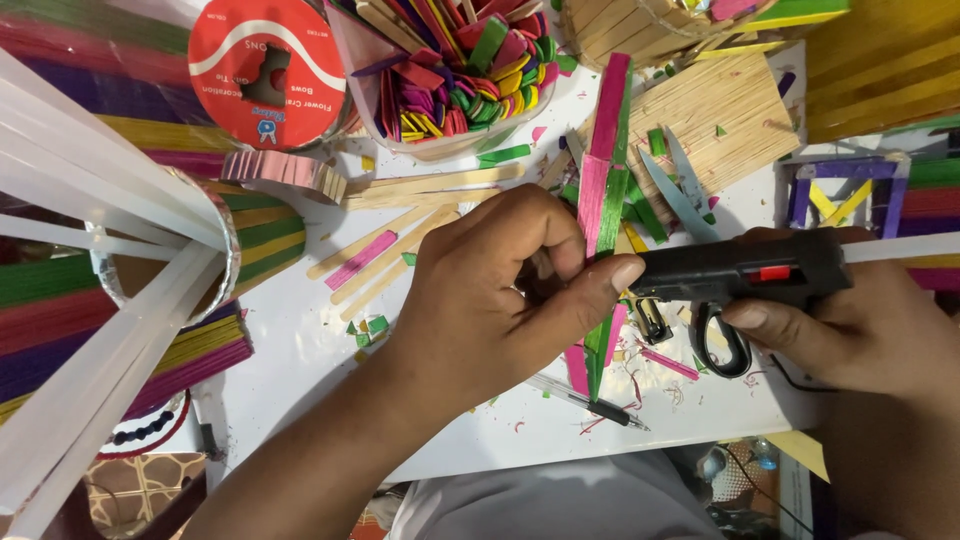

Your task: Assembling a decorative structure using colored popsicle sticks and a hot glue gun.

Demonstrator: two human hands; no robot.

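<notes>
On the far left, long white glue sticks (90,210) lean out of a round cup, with stacks of coloured craft sticks (60,300) lying under them. Next to these sits a red roll of ribbon (268,70). A clear tub of little coloured pieces (470,70) stands just beside it. Plain wooden sticks (400,235) lie loose on the white desk (300,360), and one pink stick lies among them.

In the middle, the left hand (490,300) is closed on a small bunch of pink and green sticks (603,190). The fingers pinch it near its middle and hold it upright over the desk. A pen (590,400) lies below the hand, with small scraps around it.

To the right, the right hand (870,330) grips a black glue gun (740,270), with the fingers wrapped around the handle. The tip of the gun points at the bunch and is right beside the left thumb (I cannot tell if glue is coming out). Scissors (700,250) lie under the gun, partly hidden.

A few sticks look joined side by side already, so the gluing seems to be partway done. Many loose sticks are not used yet. At the far right stands a small frame of purple and yellow sticks (845,195), which looks finished.
</notes>
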